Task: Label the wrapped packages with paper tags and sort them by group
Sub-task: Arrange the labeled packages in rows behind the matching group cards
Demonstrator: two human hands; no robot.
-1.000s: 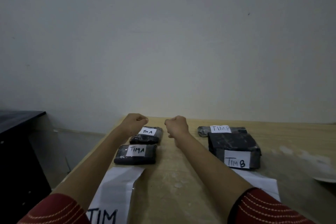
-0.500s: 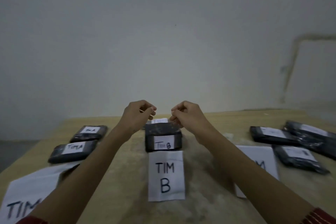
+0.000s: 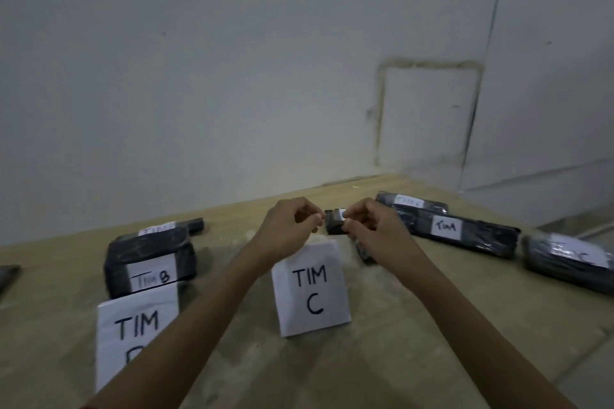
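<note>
2 curled hands hover at the far edge of the TIM C sheet (image 3: 310, 292): right hand (image 3: 375, 229) touches the tag (image 3: 339, 214) on a small package (image 3: 333, 226), grip unclear; left hand (image 3: 285, 229) looks empty. Probably pressing it down for group C.

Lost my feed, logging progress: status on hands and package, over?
Right hand pinches small package beyond TIM C sheet. Left hand curled beside it, grip unclear. Nothing in the way.

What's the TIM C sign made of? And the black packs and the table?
TIM C sign: white matte paper, marker letters. Black pack: probably glossy plastic wrap, it shines and wrinkles. Table: looks like pale wood or laminate, faint grain.
</note>
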